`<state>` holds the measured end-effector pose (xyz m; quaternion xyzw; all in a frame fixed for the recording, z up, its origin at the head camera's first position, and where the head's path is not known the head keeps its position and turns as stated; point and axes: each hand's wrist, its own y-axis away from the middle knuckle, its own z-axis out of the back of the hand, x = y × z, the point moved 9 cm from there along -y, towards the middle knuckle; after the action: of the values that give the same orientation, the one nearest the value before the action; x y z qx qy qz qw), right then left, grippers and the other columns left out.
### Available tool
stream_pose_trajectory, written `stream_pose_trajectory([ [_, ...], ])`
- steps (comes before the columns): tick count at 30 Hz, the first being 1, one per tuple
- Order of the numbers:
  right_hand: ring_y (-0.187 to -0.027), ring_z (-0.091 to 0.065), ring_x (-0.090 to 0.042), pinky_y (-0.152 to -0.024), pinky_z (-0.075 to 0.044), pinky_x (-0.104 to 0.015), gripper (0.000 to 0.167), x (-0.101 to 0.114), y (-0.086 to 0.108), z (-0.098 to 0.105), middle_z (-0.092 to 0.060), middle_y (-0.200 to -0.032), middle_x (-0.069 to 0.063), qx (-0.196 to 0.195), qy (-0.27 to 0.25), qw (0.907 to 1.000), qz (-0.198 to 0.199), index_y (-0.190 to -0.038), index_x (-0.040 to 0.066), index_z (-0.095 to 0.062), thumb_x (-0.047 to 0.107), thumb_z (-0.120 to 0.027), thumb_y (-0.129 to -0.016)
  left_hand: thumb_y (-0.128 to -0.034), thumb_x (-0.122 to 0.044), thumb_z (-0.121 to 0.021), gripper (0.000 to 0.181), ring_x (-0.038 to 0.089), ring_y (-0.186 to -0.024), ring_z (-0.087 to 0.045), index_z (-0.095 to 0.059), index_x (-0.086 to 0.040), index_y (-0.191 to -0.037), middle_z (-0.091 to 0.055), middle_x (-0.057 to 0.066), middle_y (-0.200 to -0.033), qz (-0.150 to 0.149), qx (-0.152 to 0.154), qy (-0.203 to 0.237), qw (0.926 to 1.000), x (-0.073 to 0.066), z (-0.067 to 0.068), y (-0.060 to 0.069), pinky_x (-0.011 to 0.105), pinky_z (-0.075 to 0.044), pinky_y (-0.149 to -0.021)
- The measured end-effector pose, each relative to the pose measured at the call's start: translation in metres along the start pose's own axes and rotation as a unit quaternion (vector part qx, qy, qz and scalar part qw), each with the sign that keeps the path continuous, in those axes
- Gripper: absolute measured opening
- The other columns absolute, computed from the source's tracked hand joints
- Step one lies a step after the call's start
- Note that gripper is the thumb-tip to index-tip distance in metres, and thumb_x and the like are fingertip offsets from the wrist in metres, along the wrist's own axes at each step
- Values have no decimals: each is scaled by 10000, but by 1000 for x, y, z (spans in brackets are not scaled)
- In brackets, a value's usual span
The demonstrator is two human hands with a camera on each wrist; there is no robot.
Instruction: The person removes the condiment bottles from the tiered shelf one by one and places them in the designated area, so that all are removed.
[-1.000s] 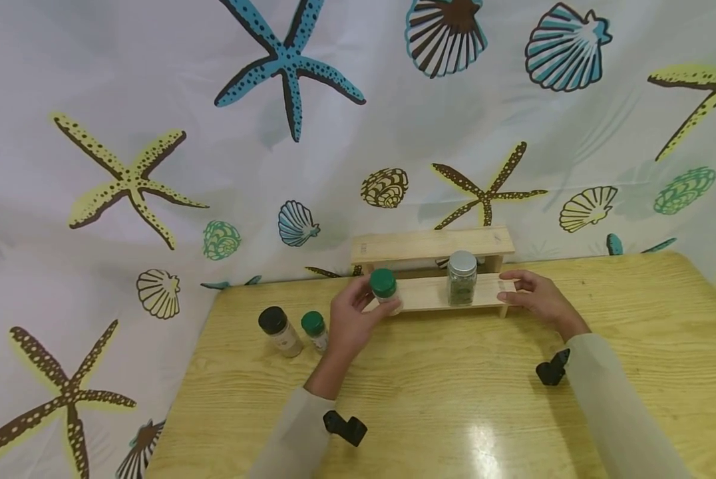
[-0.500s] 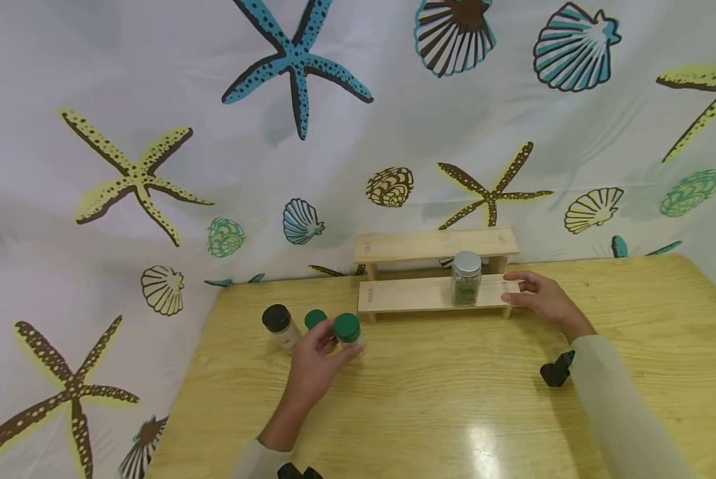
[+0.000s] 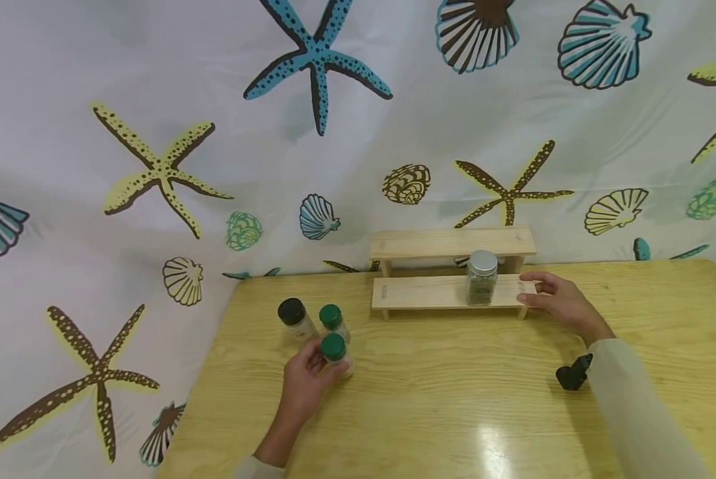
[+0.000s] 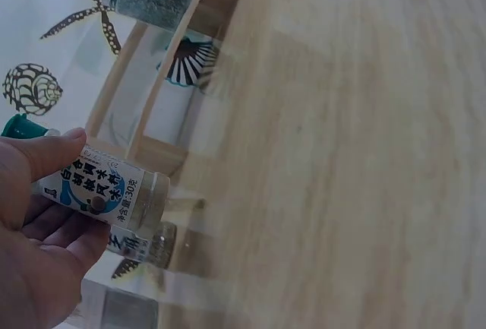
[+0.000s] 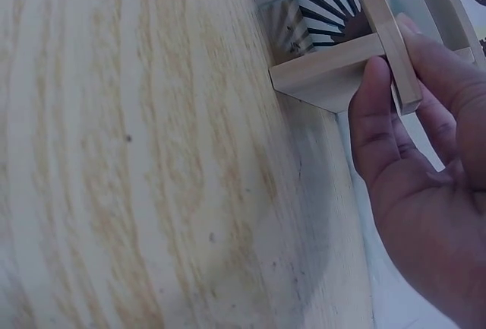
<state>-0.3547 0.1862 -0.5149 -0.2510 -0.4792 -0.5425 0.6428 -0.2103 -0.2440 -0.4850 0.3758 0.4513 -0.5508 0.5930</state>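
My left hand (image 3: 303, 382) holds a green-capped spice bottle (image 3: 334, 349) at the left of the table. In the left wrist view, thumb and fingers lie around the labelled spice bottle (image 4: 99, 185). Just behind it stands a second green-capped bottle (image 3: 332, 318), with a black-capped bottle (image 3: 295, 316) to its left. At the right, my right hand (image 3: 564, 309) pinches the end of the lower board of a two-tier wooden shelf (image 3: 418, 293). The right wrist view shows thumb and fingers on either side of that board (image 5: 395, 55). A silver-lidded glass jar (image 3: 482, 279) stands on the lower tier.
The shelf stands at the back of the wooden table (image 3: 442, 386), close to a white cloth (image 3: 358, 133) printed with starfish and shells. The table's left edge runs close beside the black-capped bottle.
My left hand has carried the green-capped bottle off the lower tier, leftward and toward me, to beside the other two bottles. The right hand keeps its place on the shelf.
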Motion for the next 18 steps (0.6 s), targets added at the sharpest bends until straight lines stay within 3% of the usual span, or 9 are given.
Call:
stream_pose_trajectory([
  [4, -1035, -486, -219, -823, -509, -319, 646, -1, 0, 2, -446, -1293, -188, -54, 58, 10000, 7, -1417, 106, -410, 426, -625, -898, -798, -112, -756, 528, 318, -1253, -530, -542, -12, -1271, -565, 191, -1317, 214, -120, -151, 9996, 12, 4, 1, 363, -457, -1037],
  [10, -1116, -467, -231, -862, -532, -339, 649, 0, 1, 3, -413, -1364, -211, -23, -145, 9999, 33, -1421, 94, -403, 418, -621, -903, -815, -124, -744, 565, 328, -1276, -505, -501, 6, -1308, -539, 207, -1339, 293, -163, -20, 9994, 24, 4, 2, 377, -439, -1052],
  [15, -1070, -457, -191, -852, -534, -314, 640, -1, 2, 3, -418, -1333, -187, -38, -230, 9997, 18, -1418, 95, -408, 410, -623, -904, -812, -122, -745, 544, 299, -1258, -526, -513, -5, -1291, -550, 180, -1327, 335, -122, 64, 9993, 30, 5, 1, 317, -460, -1039],
  [18, -1131, -433, -234, -865, -520, -330, 646, -3, 2, 2, -406, -1362, -205, -26, -260, 9997, 21, -1418, 95, -408, 416, -625, -900, -815, -110, -740, 525, 289, -1253, -529, -518, -10, -1279, -554, 165, -1321, 327, -121, 77, 9994, 30, 5, 1, 283, -466, -1032],
])
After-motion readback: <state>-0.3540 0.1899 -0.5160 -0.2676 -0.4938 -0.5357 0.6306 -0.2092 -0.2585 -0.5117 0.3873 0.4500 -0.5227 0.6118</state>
